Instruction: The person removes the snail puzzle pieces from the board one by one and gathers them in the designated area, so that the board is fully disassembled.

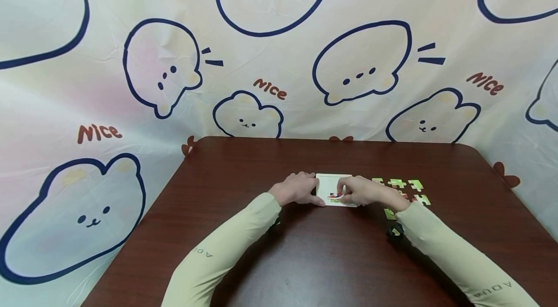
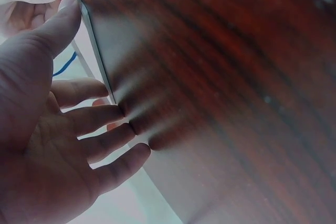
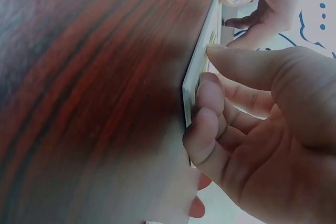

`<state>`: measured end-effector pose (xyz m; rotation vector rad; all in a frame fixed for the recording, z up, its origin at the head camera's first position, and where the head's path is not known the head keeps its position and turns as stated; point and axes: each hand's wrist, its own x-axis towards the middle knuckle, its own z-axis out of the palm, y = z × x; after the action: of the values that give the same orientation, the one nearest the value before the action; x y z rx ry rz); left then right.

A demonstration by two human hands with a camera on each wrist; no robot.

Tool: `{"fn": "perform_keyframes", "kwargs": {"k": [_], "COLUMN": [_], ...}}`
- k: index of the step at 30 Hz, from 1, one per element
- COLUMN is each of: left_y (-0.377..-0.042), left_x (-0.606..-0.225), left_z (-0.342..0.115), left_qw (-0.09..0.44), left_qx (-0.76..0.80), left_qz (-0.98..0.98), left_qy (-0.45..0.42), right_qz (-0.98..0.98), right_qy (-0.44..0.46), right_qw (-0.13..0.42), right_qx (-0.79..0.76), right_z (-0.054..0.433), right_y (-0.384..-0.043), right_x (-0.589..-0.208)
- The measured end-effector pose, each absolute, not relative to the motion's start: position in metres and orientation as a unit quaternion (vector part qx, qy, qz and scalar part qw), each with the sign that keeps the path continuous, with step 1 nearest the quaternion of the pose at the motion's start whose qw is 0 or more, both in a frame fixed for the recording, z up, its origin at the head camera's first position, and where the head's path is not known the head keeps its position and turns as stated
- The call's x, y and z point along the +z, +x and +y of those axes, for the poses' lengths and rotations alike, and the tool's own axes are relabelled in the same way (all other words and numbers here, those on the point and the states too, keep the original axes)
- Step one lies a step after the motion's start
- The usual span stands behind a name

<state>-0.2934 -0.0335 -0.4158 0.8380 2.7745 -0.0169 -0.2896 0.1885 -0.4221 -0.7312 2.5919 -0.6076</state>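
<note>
A white puzzle board (image 1: 327, 186) lies flat on the table, with a small red and green patch of puzzle (image 1: 334, 197) near its front edge. My left hand (image 1: 298, 188) steadies the board's left side. Its fairly straight fingers (image 2: 100, 119) touch the rim, and the thumb lies at the near corner. Over the right part of the board, my right hand (image 1: 362, 191) pinches a puzzle piece between thumb and index finger, low against the surface. The fingers mostly hide that piece. In the right wrist view, the board (image 3: 202, 51) shows edge-on beside the curled fingers (image 3: 202, 135).
Several loose green puzzle pieces (image 1: 415, 184) lie to the right of the board, some partly covered by the right forearm. The dark brown table (image 1: 253, 161) reaches back to a cloth backdrop (image 1: 296, 65) with cartoon drawings.
</note>
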Motion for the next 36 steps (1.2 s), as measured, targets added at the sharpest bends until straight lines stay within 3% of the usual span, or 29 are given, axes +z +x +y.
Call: {"fn": "perform_keyframes", "kwargs": {"k": [24, 36], "left_y": [-0.2943, -0.2938], "left_x": [-0.4158, -0.4154], "left_z": [-0.0341, -0.0337], "left_qw": [0.118, 0.115], "left_qx": [-0.005, -0.007], "left_qz": [0.949, 0.949], "left_qy": [0.291, 0.292], "right_qz": [0.914, 0.912], "right_qy": [-0.245, -0.256], "right_qw": [0.218, 0.205], "right_qx": [-0.239, -0.246], "right_z": [0.187, 0.1861], "right_y": [-0.2897, -0.2849], "right_x": [-0.4226, -0.4204]}}
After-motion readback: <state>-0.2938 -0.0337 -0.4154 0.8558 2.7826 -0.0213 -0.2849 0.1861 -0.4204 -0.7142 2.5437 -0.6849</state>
